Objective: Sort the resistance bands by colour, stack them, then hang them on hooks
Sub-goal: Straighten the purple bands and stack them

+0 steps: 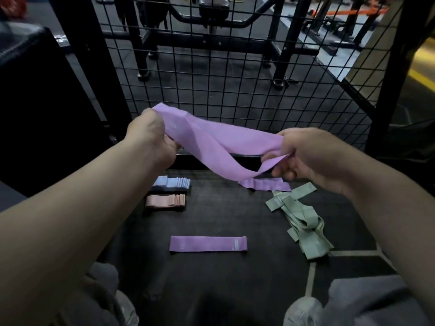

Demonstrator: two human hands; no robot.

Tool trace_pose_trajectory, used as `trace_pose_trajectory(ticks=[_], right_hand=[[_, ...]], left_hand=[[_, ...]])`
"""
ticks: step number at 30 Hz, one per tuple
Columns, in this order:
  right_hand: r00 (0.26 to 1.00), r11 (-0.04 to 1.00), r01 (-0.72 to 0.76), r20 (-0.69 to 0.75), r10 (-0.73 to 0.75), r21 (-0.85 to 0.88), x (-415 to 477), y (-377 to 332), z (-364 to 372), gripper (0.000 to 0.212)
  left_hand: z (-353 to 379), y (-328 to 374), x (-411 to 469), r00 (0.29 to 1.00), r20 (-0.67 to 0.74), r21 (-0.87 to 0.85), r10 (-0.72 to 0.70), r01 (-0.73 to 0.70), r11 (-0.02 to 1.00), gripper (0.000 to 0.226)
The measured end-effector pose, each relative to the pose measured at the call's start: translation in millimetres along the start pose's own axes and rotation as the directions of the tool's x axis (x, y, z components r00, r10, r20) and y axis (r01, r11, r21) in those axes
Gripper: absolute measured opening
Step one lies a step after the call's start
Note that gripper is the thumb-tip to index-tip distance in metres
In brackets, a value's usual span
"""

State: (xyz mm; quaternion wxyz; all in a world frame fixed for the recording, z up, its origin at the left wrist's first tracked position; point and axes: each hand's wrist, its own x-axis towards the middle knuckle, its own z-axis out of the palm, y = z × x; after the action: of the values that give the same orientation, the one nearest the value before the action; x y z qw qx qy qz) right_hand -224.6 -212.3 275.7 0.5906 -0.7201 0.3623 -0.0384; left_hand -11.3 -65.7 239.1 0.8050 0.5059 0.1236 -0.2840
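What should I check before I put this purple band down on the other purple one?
1. Left hand and right hand both grip the held band: ok.
2. Held band flat, no twist: not ok, it is twisted.
3. Floor band lies flat with nothing on it: ok.
4. Blue stack and pink stack are neat: ok.
5. Green pile is stacked: not ok, it is tangled.
6. Crumpled band by the right hand is flattened: not ok.

band label print too small
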Motion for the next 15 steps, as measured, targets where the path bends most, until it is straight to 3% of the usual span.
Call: trace_pose_trajectory(ticks=[4, 7, 9, 11, 13, 15], right_hand=[[0.99, 0.998, -0.051, 0.127, 0.055, -0.039, -3, 0, -1, 0.033], [0.985, 0.998, -0.064, 0.164, 0.062, 0.01, -4, -1, 2, 0.039], [0.986, 0.998, -0.053, 0.159, 0.05, 0.02, -3, -1, 5, 0.038], [0.987, 0.999, -0.047, 0.152, 0.046, 0.005, -2, 1, 10, 0.034], [0.987, 0.999, -0.036, 0.156, 0.04, -0.029, -2, 3, 15, 0.031], [0.986, 0.998, -0.027, 0.161, 0.035, -0.054, -3, 4, 17, 0.028]], left_hand=[[-1, -4, 3, 0.998, -0.033, 0.137, -0.045, 0.049, 0.989, 0.03], [5, -16, -11, 0.999, -0.032, 0.339, -0.016, 0.026, 0.94, 0.013], [7, -27, -20, 0.997, -0.018, 0.554, 0.069, -0.047, 0.831, 0.036], [9, -35, -33, 0.972, 0.186, 0.676, 0.142, -0.231, 0.7, 0.06], [12, -43, -51, 0.851, 0.525, 0.633, -0.01, -0.383, 0.672, 0.045], [14, -49, -66, 0.691, 0.702, 0.567, -0.171, -0.398, 0.721, 0.03]])
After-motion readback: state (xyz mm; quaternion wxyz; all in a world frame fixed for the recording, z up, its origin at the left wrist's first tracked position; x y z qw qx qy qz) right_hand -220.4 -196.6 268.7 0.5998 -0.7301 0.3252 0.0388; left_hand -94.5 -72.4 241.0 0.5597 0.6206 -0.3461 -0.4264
